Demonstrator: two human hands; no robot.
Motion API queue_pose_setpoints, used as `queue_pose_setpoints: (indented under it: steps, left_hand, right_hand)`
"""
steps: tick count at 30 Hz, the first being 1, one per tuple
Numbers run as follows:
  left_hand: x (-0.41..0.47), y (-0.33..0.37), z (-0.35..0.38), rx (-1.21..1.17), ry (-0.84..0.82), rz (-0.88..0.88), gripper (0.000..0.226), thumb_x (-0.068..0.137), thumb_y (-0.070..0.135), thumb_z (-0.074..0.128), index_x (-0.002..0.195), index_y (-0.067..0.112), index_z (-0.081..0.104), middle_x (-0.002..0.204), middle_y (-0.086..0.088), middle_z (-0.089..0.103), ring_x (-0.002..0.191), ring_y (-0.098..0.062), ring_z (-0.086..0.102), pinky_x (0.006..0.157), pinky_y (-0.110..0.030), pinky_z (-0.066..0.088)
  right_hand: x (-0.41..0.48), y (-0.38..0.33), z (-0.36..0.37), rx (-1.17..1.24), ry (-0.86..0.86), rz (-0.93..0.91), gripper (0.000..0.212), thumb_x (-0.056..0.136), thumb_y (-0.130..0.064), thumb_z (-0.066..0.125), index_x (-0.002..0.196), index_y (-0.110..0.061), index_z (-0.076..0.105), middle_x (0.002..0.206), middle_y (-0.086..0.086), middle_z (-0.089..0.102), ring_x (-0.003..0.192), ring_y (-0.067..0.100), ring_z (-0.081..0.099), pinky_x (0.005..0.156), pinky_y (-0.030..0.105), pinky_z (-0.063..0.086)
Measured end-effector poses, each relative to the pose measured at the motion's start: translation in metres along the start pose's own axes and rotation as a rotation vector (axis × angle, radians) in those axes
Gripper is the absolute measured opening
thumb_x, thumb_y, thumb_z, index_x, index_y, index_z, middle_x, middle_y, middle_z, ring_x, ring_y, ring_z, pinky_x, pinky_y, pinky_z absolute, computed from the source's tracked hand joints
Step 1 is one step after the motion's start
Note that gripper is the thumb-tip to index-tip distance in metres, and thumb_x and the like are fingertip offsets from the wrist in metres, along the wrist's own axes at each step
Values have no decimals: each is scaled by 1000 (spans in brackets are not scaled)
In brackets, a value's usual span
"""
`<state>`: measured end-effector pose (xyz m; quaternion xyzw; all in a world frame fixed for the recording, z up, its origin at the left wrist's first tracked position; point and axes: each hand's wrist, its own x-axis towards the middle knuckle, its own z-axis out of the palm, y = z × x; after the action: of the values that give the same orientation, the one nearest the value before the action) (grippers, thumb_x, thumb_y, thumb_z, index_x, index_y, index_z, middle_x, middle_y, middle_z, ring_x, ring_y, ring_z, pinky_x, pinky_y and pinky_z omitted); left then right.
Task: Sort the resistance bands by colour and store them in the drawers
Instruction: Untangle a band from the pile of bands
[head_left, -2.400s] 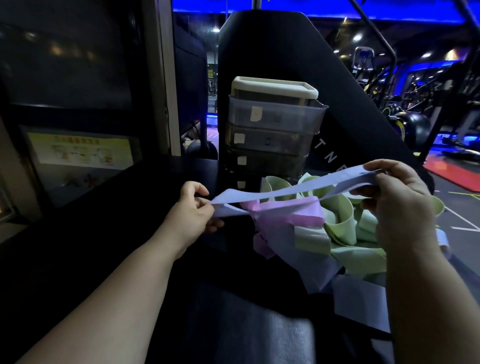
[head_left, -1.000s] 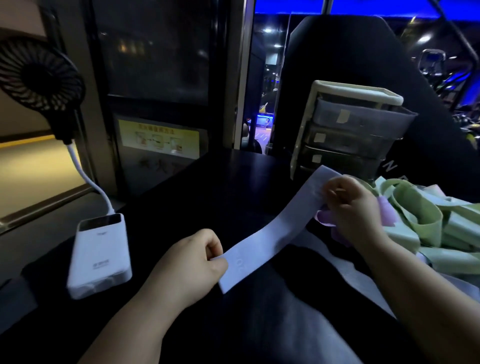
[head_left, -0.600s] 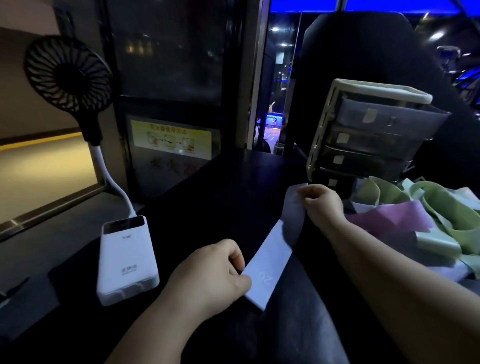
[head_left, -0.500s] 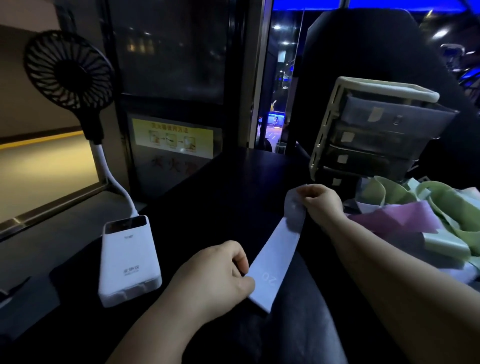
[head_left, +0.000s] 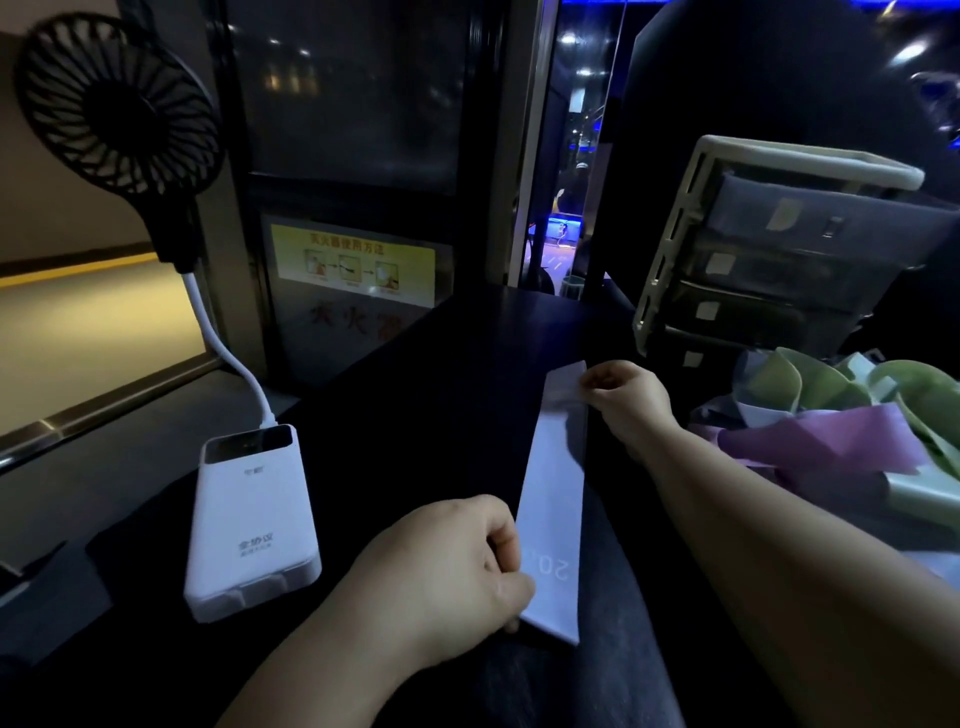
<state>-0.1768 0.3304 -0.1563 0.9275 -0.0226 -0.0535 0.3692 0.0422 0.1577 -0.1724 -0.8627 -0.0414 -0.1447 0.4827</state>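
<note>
The blue band (head_left: 555, 499) lies stretched flat on the counter (head_left: 441, 389) between both hands. The left hand (head_left: 447, 571) pinches its near end; the right hand (head_left: 626, 397) pinches its far end, near the drawers (head_left: 779, 254).

Right edge crops drawers (head_left: 810, 249) and band pile (head_left: 831, 441).

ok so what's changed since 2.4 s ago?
The pale blue band went from stretched in the air over the pile to lying flat on the dark table left of it. The left hand and right hand still pinch its ends; nothing let go. The pile and drawer unit are unchanged.
</note>
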Motion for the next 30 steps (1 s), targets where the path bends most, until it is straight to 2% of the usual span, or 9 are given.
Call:
queue_pose_setpoints:
  steps: [4,9,13,16,18,21,25,30]
  left_hand:
    - [1,0,0,27,-13,-7,9,85,31,62,80,30,54,66,21,70,43,6,48,53,-18,36]
    - [2,1,0,69,-16,-15,9,83,34,61,79,30,55,65,21,69,45,5,48,54,-19,38]
    - [3,1,1,114,-6,-15,9,82,36,61,78,31,55,65,21,68,47,4,49,54,-19,39]
    - [3,1,2,135,1,-7,11,82,39,61,78,31,55,64,22,67,50,4,51,55,-19,39]
    - [3,1,2,138,2,1,12,83,40,62,79,32,55,65,22,67,51,4,51,56,-19,39]
    - [2,3,0,143,5,14,18,83,47,63,80,32,55,67,19,68,56,4,54,58,-19,41]
    - [0,4,1,182,36,25,21,82,52,64,80,32,55,71,14,66,65,0,58,62,-21,45]
    - [0,2,1,174,4,26,17,87,45,60,81,31,53,67,19,68,54,5,53,57,-20,39]
  right_hand:
    - [-2,0,0,-66,5,-14,6,86,-11,67,91,-11,71,84,3,67,79,16,60,73,28,45]
    - [-4,5,2,-170,-11,-23,14,86,-13,66,98,-18,69,92,-2,67,93,18,62,77,22,41]
    - [-8,6,1,-322,-56,-65,21,88,-28,67,108,-22,70,110,2,68,104,21,61,83,25,43]
    - [-9,5,-3,-456,-136,-92,37,87,-43,65,119,-24,66,119,4,65,112,23,58,86,25,40]
    - [-10,5,-7,-542,-197,-75,47,86,-54,61,127,-30,61,125,4,62,119,24,54,95,30,44]
    - [-12,4,-11,-666,-273,-78,51,89,-62,50,134,-37,52,139,2,52,133,24,41,107,40,36]
    - [-15,2,-11,-741,-309,-118,53,93,-63,41,140,-38,44,153,-5,37,141,23,27,110,41,26]
    - [-19,-1,-9,-779,-316,-151,50,96,-60,35,140,-37,43,152,-7,37,139,22,32,108,42,26]
